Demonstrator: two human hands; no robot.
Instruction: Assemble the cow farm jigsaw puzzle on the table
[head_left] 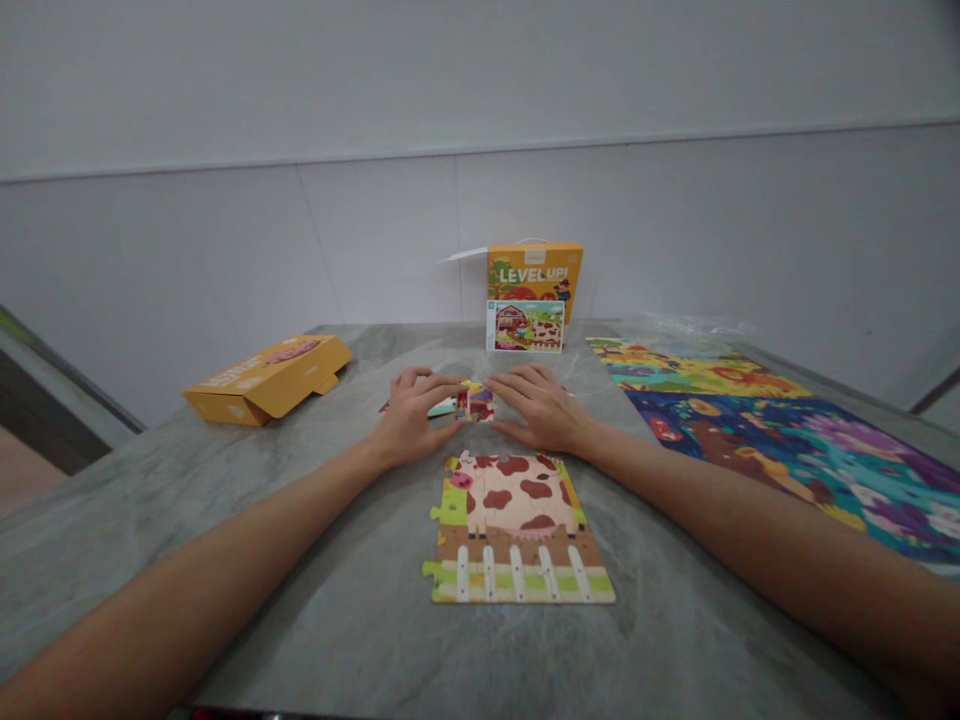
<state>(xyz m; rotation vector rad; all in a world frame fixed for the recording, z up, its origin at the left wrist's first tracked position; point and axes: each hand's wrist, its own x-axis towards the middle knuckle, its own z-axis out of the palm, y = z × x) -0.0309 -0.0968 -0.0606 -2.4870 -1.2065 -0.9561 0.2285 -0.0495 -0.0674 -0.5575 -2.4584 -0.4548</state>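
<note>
My left hand (415, 416) and my right hand (545, 408) meet over the middle of the table, fingers and thumbs curled in around a small colourful puzzle piece (478, 403). Each hand grips one side of it; whether it is a single piece or two joined is too small to tell. More puzzle pieces (442, 407) lie partly hidden behind my left hand. Closer to me, between my forearms, rests a joined puzzle section (523, 515) with a spotted cow and a white fence, its tabs pointing left.
A picture card (526, 327) of a farm leans against an upright yellow box (536, 270) at the back. An open yellow box (270, 378) lies at the left. On the right are large colourful puzzles (757, 430) and clear plastic wrap (690, 323), all on the grey table (330, 610).
</note>
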